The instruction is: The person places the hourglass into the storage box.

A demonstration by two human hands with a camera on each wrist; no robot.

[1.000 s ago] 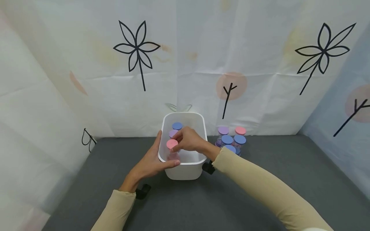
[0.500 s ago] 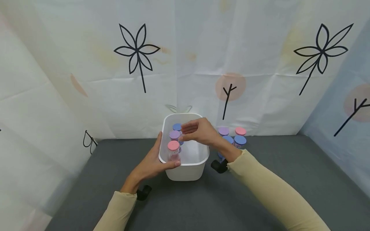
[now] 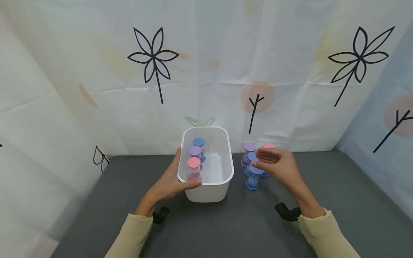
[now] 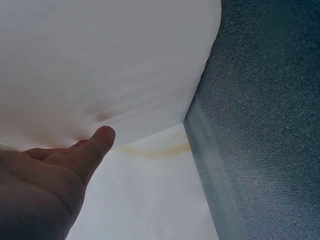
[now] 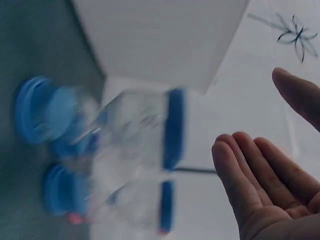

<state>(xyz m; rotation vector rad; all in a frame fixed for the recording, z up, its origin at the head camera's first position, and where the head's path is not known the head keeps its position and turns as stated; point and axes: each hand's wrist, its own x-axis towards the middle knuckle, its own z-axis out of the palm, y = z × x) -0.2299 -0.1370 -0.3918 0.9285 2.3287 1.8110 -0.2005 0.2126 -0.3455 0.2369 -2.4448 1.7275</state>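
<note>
My left hand [image 3: 172,181] grips the near left corner of a white plastic bin [image 3: 206,193], thumb over the rim and fingers along the outer left wall. In the left wrist view, that hand [image 4: 60,175] lies against the smooth wall. Inside the bin, a blue-capped sand timer [image 3: 198,142], a purple one [image 3: 195,152] and a pink one [image 3: 194,168] stand in a row along the left side. My right hand [image 3: 279,166], holding nothing, is over a cluster of similar timers. In the right wrist view, its fingers [image 5: 270,175] are extended beside a blurred blue-capped timer [image 5: 142,132].
Right of the bin, the cluster on the dark grey table [image 3: 206,236] includes a purple timer [image 3: 249,147], a pink one [image 3: 268,145] and a front blue one [image 3: 253,181]. The hand partly hides them. A patterned white cloth [image 3: 206,71] hangs behind.
My right hand has let go of the pink timer in the bin, lifted out and moved right to the cluster. The left hand keeps its place on the bin.
</note>
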